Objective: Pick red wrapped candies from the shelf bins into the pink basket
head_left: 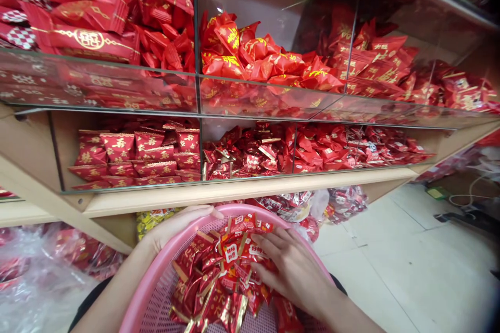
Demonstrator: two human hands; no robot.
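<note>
My left hand (175,223) grips the far left rim of a pink plastic basket (135,296), its fingers running along the outer edge. Inside the basket lies a loose pile of red and gold wrapped candies (211,281). My right hand (287,265) is inside the basket on the right, palm down, touching the red packets (244,250) with its fingertips. Its thumb and fingers are apart, and I see nothing lifted in it. Part of the pile is hidden under that hand.
Ahead stands a wooden shelf (156,200) with glass-fronted compartments of red packets (117,151). Above it, another row holds red packets (269,60). Plastic bags of sweets (289,203) sit beneath the shelf, with a clear bag (35,276) at left. Tiled floor (383,260) lies right.
</note>
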